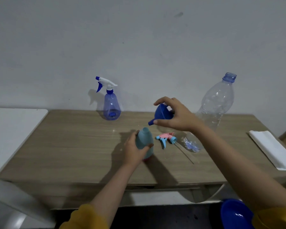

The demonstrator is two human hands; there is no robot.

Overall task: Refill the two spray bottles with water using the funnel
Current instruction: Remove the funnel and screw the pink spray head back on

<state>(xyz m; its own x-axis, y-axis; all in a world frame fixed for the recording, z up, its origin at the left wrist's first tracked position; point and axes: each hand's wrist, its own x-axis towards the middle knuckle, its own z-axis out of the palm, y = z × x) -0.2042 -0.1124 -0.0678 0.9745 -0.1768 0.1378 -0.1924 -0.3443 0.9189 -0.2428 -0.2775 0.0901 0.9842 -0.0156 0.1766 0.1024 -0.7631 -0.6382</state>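
My left hand [134, 150] grips a light blue spray bottle [144, 141] that stands open-necked on the wooden table [73, 146]. My right hand [177, 114] holds a dark blue funnel [161, 114] tilted in the air, its spout pointing down-left just above and right of the bottle's neck. The bottle's pink and blue trigger head [166, 138] lies on the table to the right, its tube trailing away. A second, translucent blue spray bottle [111, 105] with a white and blue trigger stands at the back. A large clear plastic bottle [216, 103], uncapped, stands behind my right arm.
A folded white cloth [272, 148] lies at the table's right end. A white surface [10, 129] adjoins the table on the left. A blue rounded object [236, 214] sits low at the bottom right. The wall rises directly behind the table.
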